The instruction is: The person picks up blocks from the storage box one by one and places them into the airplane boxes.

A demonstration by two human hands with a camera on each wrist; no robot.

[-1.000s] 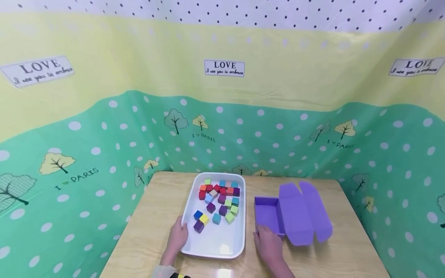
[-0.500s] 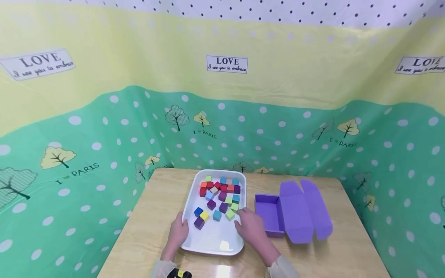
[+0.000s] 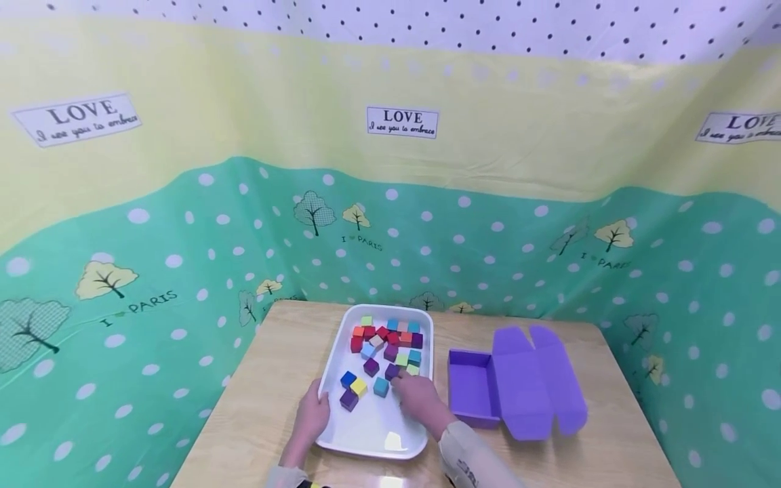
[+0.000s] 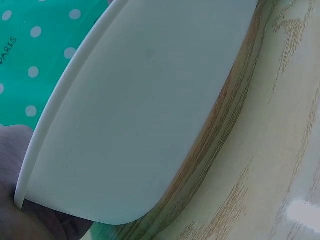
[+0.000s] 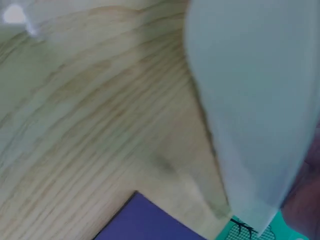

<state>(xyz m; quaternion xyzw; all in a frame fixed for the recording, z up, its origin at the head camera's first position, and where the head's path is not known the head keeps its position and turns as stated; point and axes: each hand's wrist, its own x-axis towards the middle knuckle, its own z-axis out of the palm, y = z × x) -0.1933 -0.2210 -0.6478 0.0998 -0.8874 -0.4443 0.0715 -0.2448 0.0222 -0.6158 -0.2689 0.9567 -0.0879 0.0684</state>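
A white tray (image 3: 360,437) holds several small coloured cubes, mostly gathered at its far end. My left hand (image 3: 312,413) grips the tray's left rim, thumb over the edge; the left wrist view shows this hand (image 4: 17,180) at the tray's wall (image 4: 125,110). My right hand (image 3: 421,400) reaches over the right rim into the tray, fingers bent down among the cubes. Its fingertips are beside a dark purple cube (image 3: 392,371) and a lime green cube (image 3: 412,370). Another lime cube's spot lies hidden under this hand, so I cannot tell whether it is pinched.
Right of the tray stands an open purple box (image 3: 472,386), its lid (image 3: 525,386) folded out to the right. Nearer the left hand are a blue cube (image 3: 348,379), a yellow cube (image 3: 358,388) and a purple cube (image 3: 349,400). A patterned curtain (image 3: 464,257) surrounds the wooden table (image 3: 256,407).
My right hand has left the purple box's near edge and moved left over the tray's rim to the lime cubes. The left hand stays on the tray.
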